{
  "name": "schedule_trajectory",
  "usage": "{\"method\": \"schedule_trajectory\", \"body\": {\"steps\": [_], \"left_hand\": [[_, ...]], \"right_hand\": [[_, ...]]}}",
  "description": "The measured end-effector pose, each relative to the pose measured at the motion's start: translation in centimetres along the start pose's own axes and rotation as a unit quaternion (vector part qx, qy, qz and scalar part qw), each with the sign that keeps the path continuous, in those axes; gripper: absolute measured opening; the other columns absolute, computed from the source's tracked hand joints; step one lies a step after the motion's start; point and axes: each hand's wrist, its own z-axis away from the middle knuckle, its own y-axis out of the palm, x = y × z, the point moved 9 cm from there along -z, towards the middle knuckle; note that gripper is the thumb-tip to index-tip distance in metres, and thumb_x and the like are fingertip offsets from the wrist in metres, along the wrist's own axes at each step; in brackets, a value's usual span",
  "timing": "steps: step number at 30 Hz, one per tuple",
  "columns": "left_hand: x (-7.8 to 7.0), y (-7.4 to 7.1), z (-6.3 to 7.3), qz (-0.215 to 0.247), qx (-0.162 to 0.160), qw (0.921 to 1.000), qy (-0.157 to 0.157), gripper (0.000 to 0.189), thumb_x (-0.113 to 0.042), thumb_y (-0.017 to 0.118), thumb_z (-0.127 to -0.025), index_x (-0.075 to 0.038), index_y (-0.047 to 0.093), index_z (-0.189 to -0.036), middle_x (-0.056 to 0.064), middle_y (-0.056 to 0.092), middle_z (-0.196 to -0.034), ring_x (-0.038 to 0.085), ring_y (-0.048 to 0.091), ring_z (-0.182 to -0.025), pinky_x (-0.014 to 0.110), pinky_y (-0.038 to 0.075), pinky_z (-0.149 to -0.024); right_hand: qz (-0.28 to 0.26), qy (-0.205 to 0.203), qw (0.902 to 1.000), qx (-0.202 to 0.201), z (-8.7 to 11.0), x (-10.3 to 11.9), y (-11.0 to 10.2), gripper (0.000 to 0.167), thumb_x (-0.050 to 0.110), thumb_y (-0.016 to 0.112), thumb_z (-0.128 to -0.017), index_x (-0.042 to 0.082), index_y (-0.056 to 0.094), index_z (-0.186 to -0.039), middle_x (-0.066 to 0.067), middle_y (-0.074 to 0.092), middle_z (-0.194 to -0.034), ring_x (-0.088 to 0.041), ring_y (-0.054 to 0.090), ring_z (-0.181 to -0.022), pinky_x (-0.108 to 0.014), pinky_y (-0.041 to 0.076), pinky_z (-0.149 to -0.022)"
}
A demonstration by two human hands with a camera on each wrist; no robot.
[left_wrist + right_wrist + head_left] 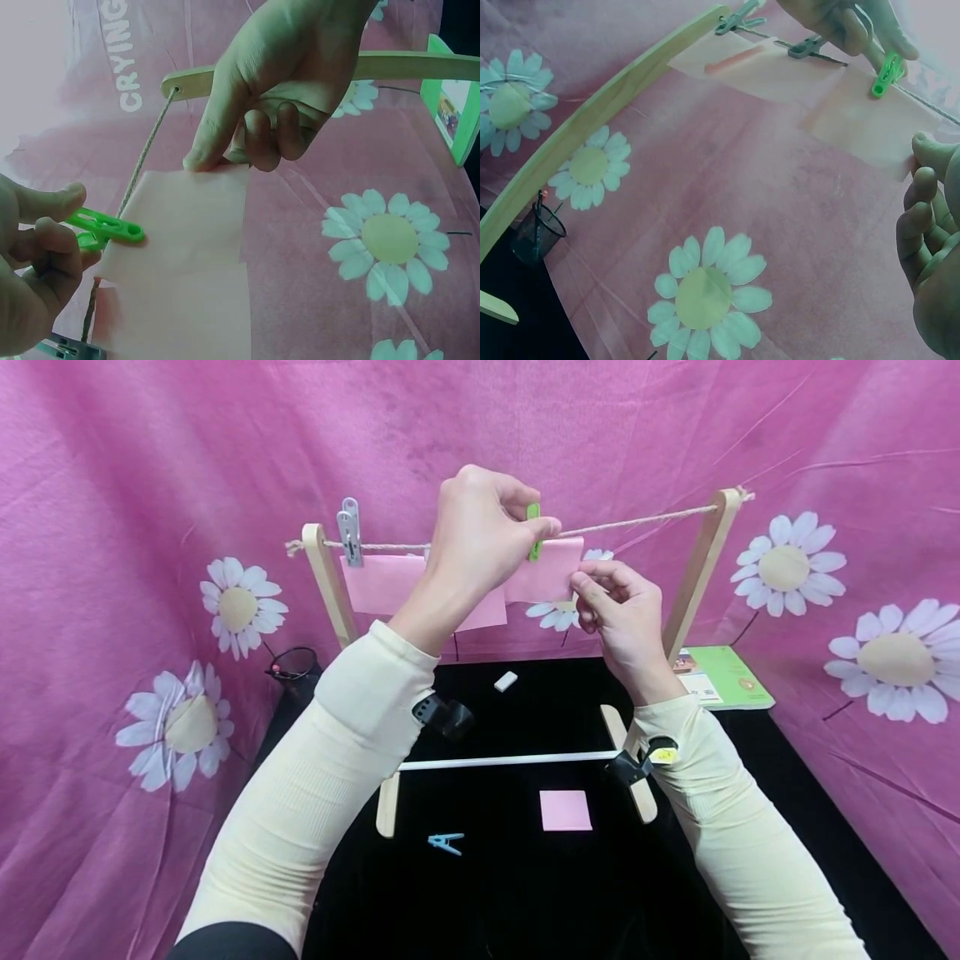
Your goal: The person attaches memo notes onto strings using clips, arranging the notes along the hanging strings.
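Note:
My left hand (476, 531) pinches a green clothespin (534, 531) between thumb and fingers, at the rope (637, 521). The clothespin's jaws overlap the top edge of a pink paper note (551, 572). With thumb and fingertips, my right hand (622, 618) pinches that note's right edge, also seen in the left wrist view where its thumb (204, 154) presses the paper. More pink notes (382, 583) hang further left on the rope. A grey clothespin (349, 533) grips the leftmost one; another grey clothespin (806, 49) shows in the right wrist view, hidden behind my left hand from the head.
Wooden posts (701, 577) hold the rope, with a white rod (510, 761) across the base. On the black table lie a blue clothespin (446, 842), a pink note (566, 811) and a small white block (506, 681). A green book (727, 677) and mesh pen cup (294, 670) stand behind.

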Motion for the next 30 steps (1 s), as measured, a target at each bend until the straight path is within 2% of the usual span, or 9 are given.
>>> {"method": "schedule_trajectory", "body": {"steps": [6, 9, 12, 16, 20, 23, 25, 27, 30], "left_hand": [[0.0, 0.0, 0.1, -0.001, 0.001, 1.0, -0.004, 0.036, -0.029, 0.083, -0.085, -0.015, 0.076, -0.118, -0.001, 0.079, -0.102, 0.007, 0.069, -0.096, 0.02, 0.052, -0.083], [0.1, -0.1, 0.2, -0.006, -0.003, 1.0, -0.001, 0.039, -0.03, 0.083, -0.085, -0.014, 0.075, -0.119, -0.001, 0.079, -0.102, 0.007, 0.068, -0.097, 0.02, 0.052, -0.084], [0.3, 0.0, 0.3, -0.008, 0.001, 1.0, -0.006, 0.043, -0.03, 0.083, -0.084, -0.013, 0.073, -0.122, -0.001, 0.079, -0.101, 0.007, 0.069, -0.094, 0.02, 0.052, -0.085], [0.7, 0.1, 0.3, 0.002, 0.004, 0.9999, -0.01, 0.042, -0.029, 0.083, -0.084, -0.012, 0.073, -0.121, -0.001, 0.079, -0.1, 0.006, 0.071, -0.088, 0.02, 0.052, -0.084], [1.0, 0.1, 0.3, 0.011, 0.0, 0.9999, -0.007, 0.039, -0.028, 0.083, -0.084, -0.012, 0.074, -0.118, -0.001, 0.078, -0.103, 0.005, 0.071, -0.087, 0.019, 0.053, -0.083], [1.2, -0.1, 0.5, 0.025, -0.001, 0.9996, -0.014, 0.043, -0.029, 0.084, -0.083, -0.013, 0.072, -0.121, -0.001, 0.077, -0.109, 0.007, 0.073, -0.083, 0.019, 0.055, -0.079], [1.2, -0.5, 0.9, 0.024, -0.009, 0.9996, -0.013, 0.045, -0.03, 0.084, -0.083, -0.014, 0.071, -0.123, -0.002, 0.076, -0.113, 0.006, 0.072, -0.089, 0.018, 0.055, -0.079], [1.0, -1.2, 1.5, 0.029, -0.023, 0.9993, 0.006, 0.046, -0.03, 0.084, -0.083, -0.015, 0.071, -0.124, -0.003, 0.075, -0.115, 0.008, 0.071, -0.081, 0.017, 0.053, -0.071], [0.3, -2.8, 2.9, 0.039, -0.069, 0.9927, 0.091, 0.043, -0.03, 0.084, -0.083, -0.016, 0.073, -0.121, -0.005, 0.075, -0.112, 0.011, 0.064, -0.069, 0.02, 0.046, -0.062]], "right_hand": [[0.004, 0.003, 1.0, -0.006, 0.1, -0.4, -0.7, 0.013, 0.002, 0.071, -0.091, 0.014, 0.077, -0.093, 0.004, 0.068, -0.071, -0.007, 0.048, -0.049, -0.016, 0.038, -0.045], [-0.002, 0.022, 0.9996, -0.02, 0.7, -1.3, -1.7, 0.011, 0.005, 0.072, -0.092, 0.014, 0.078, -0.094, 0.004, 0.068, -0.074, -0.006, 0.05, -0.05, -0.016, 0.04, -0.046], [-0.012, 0.053, 0.9981, -0.031, 2.1, -3.3, -3.1, 0.009, 0.007, 0.069, -0.094, 0.013, 0.077, -0.095, 0.003, 0.067, -0.075, -0.006, 0.051, -0.051, -0.016, 0.04, -0.046], [-0.019, 0.117, 0.9924, -0.031, 5.4, -7.7, -5.6, 0.014, 0.009, 0.062, -0.099, 0.015, 0.074, -0.096, 0.004, 0.064, -0.074, -0.005, 0.05, -0.052, -0.016, 0.04, -0.046], [-0.015, 0.192, 0.9805, -0.042, 9.7, -12.8, -8.6, 0.019, 0.009, 0.057, -0.102, 0.016, 0.073, -0.097, 0.006, 0.061, -0.074, -0.004, 0.048, -0.053, -0.016, 0.039, -0.048], [-0.01, 0.235, 0.9706, -0.052, 13.2, -15.5, -10.5, 0.02, 0.008, 0.055, -0.103, 0.017, 0.072, -0.096, 0.007, 0.061, -0.075, -0.004, 0.048, -0.054, -0.015, 0.039, -0.049], [-0.004, 0.257, 0.9645, -0.059, 15.4, -16.8, -11.5, 0.019, 0.008, 0.055, -0.103, 0.015, 0.072, -0.098, 0.007, 0.061, -0.076, -0.004, 0.048, -0.055, -0.015, 0.039, -0.05], [0.011, 0.277, 0.9585, -0.065, 17.3, -17.9, -12.5, 0.018, 0.009, 0.055, -0.103, 0.016, 0.071, -0.097, 0.007, 0.061, -0.078, -0.004, 0.048, -0.057, -0.015, 0.039, -0.05], [0.04, 0.3, 0.9491, -0.087, 20.0, -19.3, -14.0, 0.014, 0.008, 0.057, -0.102, 0.013, 0.07, -0.098, 0.007, 0.062, -0.08, -0.004, 0.049, -0.058, -0.016, 0.04, -0.051]]}}
